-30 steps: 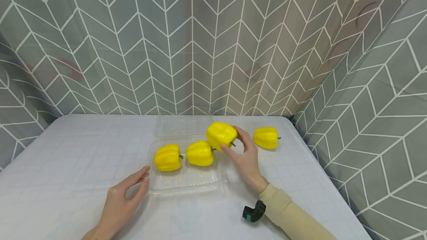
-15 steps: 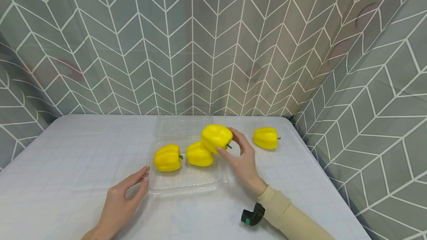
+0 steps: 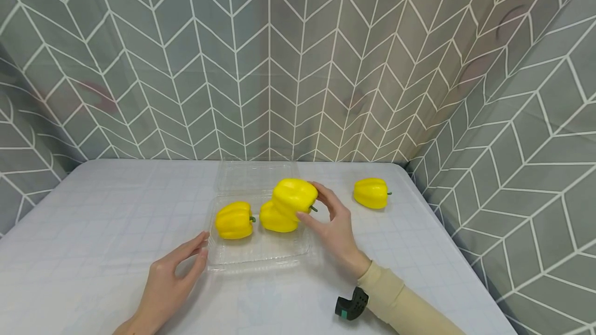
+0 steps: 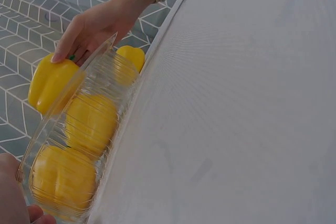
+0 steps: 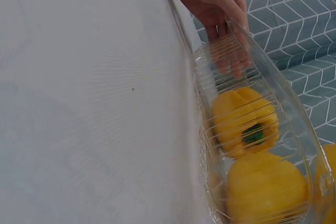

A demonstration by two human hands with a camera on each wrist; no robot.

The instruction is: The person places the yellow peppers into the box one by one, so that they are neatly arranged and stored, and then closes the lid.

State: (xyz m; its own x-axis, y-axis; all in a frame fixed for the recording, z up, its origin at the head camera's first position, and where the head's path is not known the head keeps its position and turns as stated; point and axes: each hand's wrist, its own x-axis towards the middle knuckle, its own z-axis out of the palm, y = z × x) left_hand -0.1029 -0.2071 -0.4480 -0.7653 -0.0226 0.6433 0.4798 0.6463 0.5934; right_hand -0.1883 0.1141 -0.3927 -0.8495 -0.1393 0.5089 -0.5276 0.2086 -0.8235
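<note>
My right hand [image 3: 336, 224] grips a yellow bell pepper [image 3: 294, 196] between thumb and fingers, its green stem toward the palm. This pepper is held over the right part of a clear plastic clamshell box [image 3: 261, 260] and partly hides a second yellow pepper [image 3: 278, 219] in it. A third pepper [image 3: 234, 220] lies in the box's left part. At the box's left side, my left hand [image 3: 169, 278] touches the edge with its fingertips. In the right wrist view, the left hand's fingers [image 5: 236, 69] hang fairly straight by the box's end wall.
Another yellow pepper [image 3: 371, 193] lies on the white-covered table [image 3: 116, 211] to the right of the box. The box's lid [image 3: 256, 176] lies opened back toward the patterned curtain [image 3: 279, 66]. A black band with a small device [image 3: 352, 304] is on the right wrist.
My right hand has moved left and slightly down with its pepper, which now covers more of the pepper beneath. The left hand and the box have stayed in place.
</note>
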